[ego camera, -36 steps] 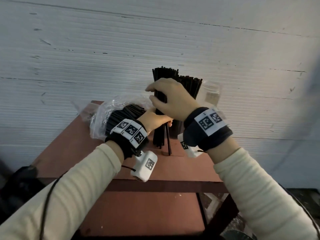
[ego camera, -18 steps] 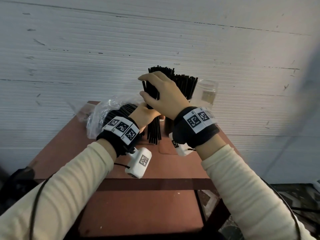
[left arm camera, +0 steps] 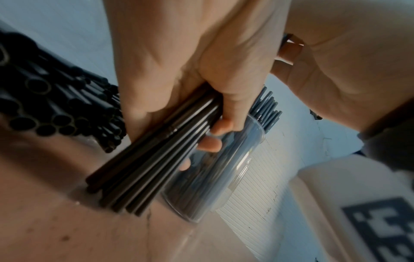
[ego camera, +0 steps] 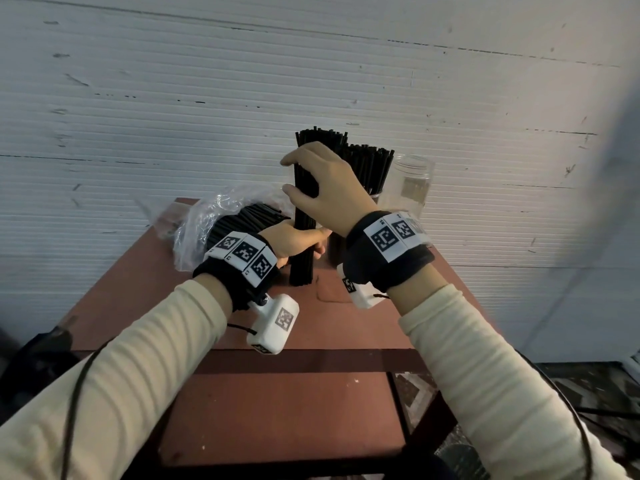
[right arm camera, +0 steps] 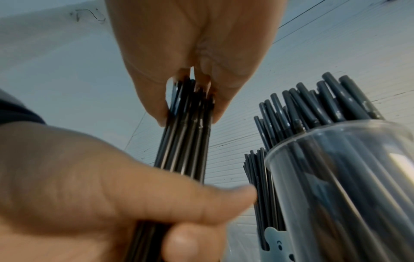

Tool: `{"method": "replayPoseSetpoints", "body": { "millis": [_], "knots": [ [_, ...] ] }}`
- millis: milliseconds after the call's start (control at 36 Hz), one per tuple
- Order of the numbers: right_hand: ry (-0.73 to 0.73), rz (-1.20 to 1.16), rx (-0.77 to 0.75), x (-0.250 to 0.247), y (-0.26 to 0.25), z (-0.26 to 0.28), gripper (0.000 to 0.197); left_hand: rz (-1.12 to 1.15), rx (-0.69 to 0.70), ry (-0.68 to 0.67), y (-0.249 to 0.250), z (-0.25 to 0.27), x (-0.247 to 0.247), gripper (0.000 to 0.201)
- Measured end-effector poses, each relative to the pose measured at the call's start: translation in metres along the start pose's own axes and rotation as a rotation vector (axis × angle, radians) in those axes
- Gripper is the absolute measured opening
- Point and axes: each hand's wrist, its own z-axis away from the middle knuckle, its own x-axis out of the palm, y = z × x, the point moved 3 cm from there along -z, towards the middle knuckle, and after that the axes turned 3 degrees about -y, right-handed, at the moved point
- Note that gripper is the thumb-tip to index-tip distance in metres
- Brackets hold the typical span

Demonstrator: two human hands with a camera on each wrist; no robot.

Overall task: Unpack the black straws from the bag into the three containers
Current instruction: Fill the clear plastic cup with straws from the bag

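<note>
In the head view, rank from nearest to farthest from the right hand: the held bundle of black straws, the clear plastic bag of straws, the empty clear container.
1. Held bundle of black straws: gripped by the right hand.
2. Empty clear container: just right, against the wall.
3. Clear plastic bag of straws: farther left on the table.

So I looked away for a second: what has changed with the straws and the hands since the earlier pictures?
The bundle is now upright with its lower ends together on the table; a second ago a few straws hung lower than the rest. Both hands kept their hold: left hand low, right hand near the top. The bag and containers stayed put.
</note>
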Motion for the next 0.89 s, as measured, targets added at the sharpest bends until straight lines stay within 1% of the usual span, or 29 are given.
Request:
{"method": "replayPoseSetpoints", "body": {
  "millis": [28, 139, 194, 222, 250, 278, 333, 389, 444, 472, 500, 555, 611, 639, 694, 722, 750, 805, 833, 889],
  "knots": [
    [0.010, 0.001, 0.001, -0.001, 0.000, 0.000, 0.042, 0.003, 0.008, 0.013, 0.000, 0.001, -0.001, 0.030],
    [0.094, -0.010, 0.041, -0.014, 0.000, 0.000, 0.078, 0.045, 0.154, 0.054, 0.010, 0.004, -0.004, 0.030],
    [0.124, -0.053, 0.072, -0.021, -0.001, 0.003, 0.088, 0.049, 0.206, 0.044, 0.018, 0.008, -0.005, 0.029],
    [0.111, -0.066, 0.103, -0.024, -0.001, 0.004, 0.090, 0.041, 0.232, 0.031, 0.019, 0.007, -0.006, 0.030],
    [0.078, -0.079, 0.145, -0.026, 0.001, 0.005, 0.089, 0.027, 0.265, -0.007, 0.023, 0.010, -0.006, 0.031],
    [0.032, -0.100, 0.187, -0.026, 0.002, 0.005, 0.084, 0.013, 0.298, -0.060, 0.026, 0.012, -0.004, 0.032],
    [-0.077, -0.181, 0.232, -0.027, 0.004, 0.006, 0.068, -0.043, 0.336, -0.144, 0.031, 0.019, 0.000, 0.033],
    [-0.206, -0.280, 0.231, -0.025, 0.006, 0.008, 0.054, -0.074, 0.370, -0.164, 0.035, 0.024, 0.003, 0.034],
    [-0.320, -0.332, 0.224, -0.022, 0.004, 0.012, 0.029, -0.048, 0.415, -0.163, 0.037, 0.026, 0.006, 0.038],
    [-0.336, -0.353, 0.221, -0.021, 0.005, 0.014, 0.019, -0.055, 0.431, -0.165, 0.038, 0.025, 0.007, 0.039],
    [-0.321, -0.375, 0.223, -0.021, 0.007, 0.015, 0.014, -0.078, 0.425, -0.172, 0.039, 0.025, 0.009, 0.036],
    [-0.253, -0.391, 0.243, -0.022, 0.012, 0.014, 0.014, -0.132, 0.393, -0.170, 0.038, 0.022, 0.011, 0.029],
    [-0.193, -0.383, 0.275, -0.024, 0.018, 0.011, 0.015, -0.122, 0.388, -0.130, 0.037, 0.015, 0.010, 0.021],
    [-0.163, -0.381, 0.293, -0.026, 0.021, 0.009, 0.016, -0.089, 0.387, -0.101, 0.036, 0.011, 0.009, 0.025],
    [-0.092, -0.384, 0.313, -0.034, 0.027, 0.004, 0.018, -0.036, 0.357, 0.017, 0.033, 0.001, 0.005, 0.057],
    [-0.056, -0.383, 0.318, -0.039, 0.030, 0.001, 0.018, -0.028, 0.351, 0.118, 0.032, -0.003, 0.002, 0.070],
    [-0.023, -0.375, 0.318, -0.045, 0.032, -0.003, 0.017, -0.021, 0.361, 0.219, 0.033, -0.006, 0.000, 0.077],
    [0.039, -0.355, 0.313, -0.059, 0.036, -0.011, 0.017, -0.018, 0.411, 0.371, 0.035, -0.012, -0.004, 0.094],
    [0.067, -0.351, 0.311, -0.065, 0.038, -0.015, 0.017, -0.019, 0.440, 0.403, 0.037, -0.016, -0.005, 0.103],
    [0.116, -0.348, 0.312, -0.078, 0.042, -0.022, 0.016, -0.020, 0.448, 0.384, 0.038, -0.026, -0.007, 0.119]
  ]
}}
